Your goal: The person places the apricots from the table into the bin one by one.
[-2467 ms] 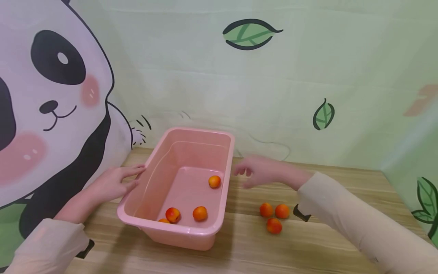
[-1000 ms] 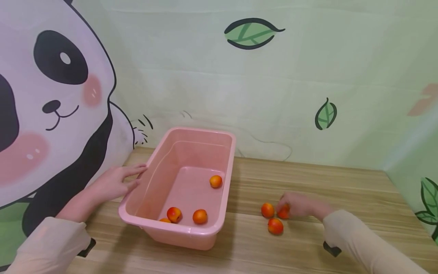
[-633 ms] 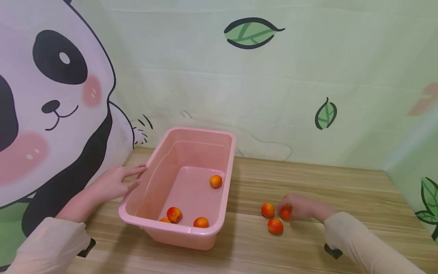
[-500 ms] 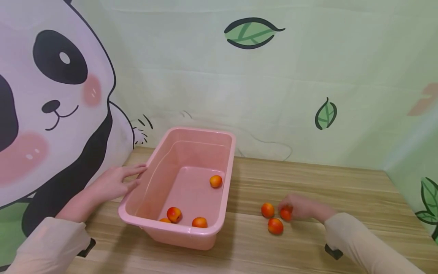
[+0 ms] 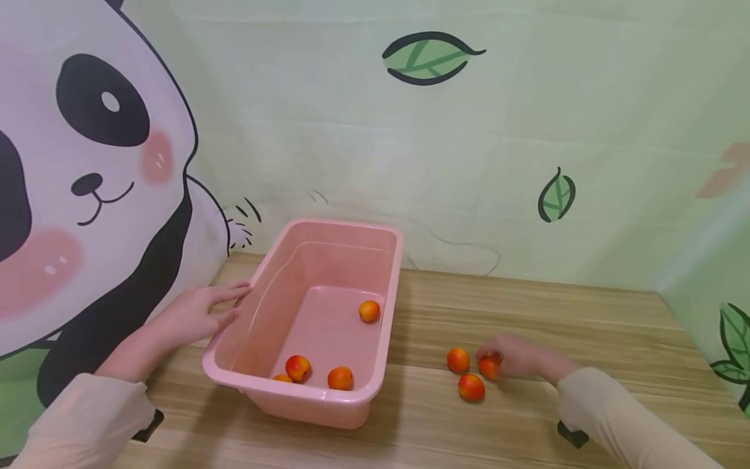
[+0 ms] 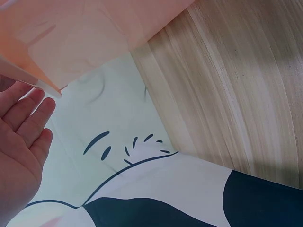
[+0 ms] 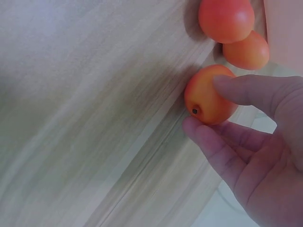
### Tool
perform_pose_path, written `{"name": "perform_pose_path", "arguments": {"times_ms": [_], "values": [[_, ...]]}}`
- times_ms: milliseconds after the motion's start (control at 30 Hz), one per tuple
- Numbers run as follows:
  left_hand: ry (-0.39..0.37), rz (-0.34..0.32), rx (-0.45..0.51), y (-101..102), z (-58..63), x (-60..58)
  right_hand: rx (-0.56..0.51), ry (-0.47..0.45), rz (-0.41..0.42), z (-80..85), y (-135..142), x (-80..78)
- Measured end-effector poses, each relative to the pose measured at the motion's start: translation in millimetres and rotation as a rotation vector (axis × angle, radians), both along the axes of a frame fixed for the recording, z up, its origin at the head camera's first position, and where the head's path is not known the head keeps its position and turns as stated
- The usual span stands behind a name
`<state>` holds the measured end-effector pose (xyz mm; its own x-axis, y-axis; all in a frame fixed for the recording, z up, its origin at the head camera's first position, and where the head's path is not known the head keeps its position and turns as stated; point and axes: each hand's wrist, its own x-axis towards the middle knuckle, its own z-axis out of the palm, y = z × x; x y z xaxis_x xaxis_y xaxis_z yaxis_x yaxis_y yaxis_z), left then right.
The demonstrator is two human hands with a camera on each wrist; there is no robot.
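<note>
Glossy plastic tub (image 5: 310,409) on matt wood-grain tabletop (image 5: 457,436)
The fruits (image 5: 471,388) look smooth and faintly shiny, the backdrop (image 5: 328,98) lightly creased cloth, the sleeves (image 5: 621,417) matt fabric.

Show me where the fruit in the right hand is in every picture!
Head: the fruit is low, right of the middle, in the right hand.
Left wrist: it isn't in this picture.
Right wrist: it's just above and right of the middle.
Shared landmark: the pink tub, left of the middle in head, top left in left wrist, top right in right wrist.
</note>
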<state>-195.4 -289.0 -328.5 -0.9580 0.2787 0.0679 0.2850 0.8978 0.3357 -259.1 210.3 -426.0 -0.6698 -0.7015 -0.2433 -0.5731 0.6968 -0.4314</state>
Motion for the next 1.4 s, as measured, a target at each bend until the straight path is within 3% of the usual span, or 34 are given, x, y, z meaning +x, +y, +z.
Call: {"name": "perform_pose_path", "arguments": {"times_ms": [333, 700, 933, 1400], "values": [[-0.009, 0.01, -0.006, 1, 0.6, 0.5, 0.004, -0.014, -0.08, 9.4, 5, -6.4], [-0.016, 0.011, -0.003, 1, 1.7, 0.9, 0.039, 0.037, -0.055, 58.2, -7, -12.9], [-0.009, 0.006, -0.004, 1, 1.0, 0.4, 0.057, 0.018, -0.058, 82.3, -22, -16.8], [-0.006, 0.001, 0.001, 0, 0.1, -0.6, 0.075, 0.089, 0.026, 131.3, -65, -21.2]]}}
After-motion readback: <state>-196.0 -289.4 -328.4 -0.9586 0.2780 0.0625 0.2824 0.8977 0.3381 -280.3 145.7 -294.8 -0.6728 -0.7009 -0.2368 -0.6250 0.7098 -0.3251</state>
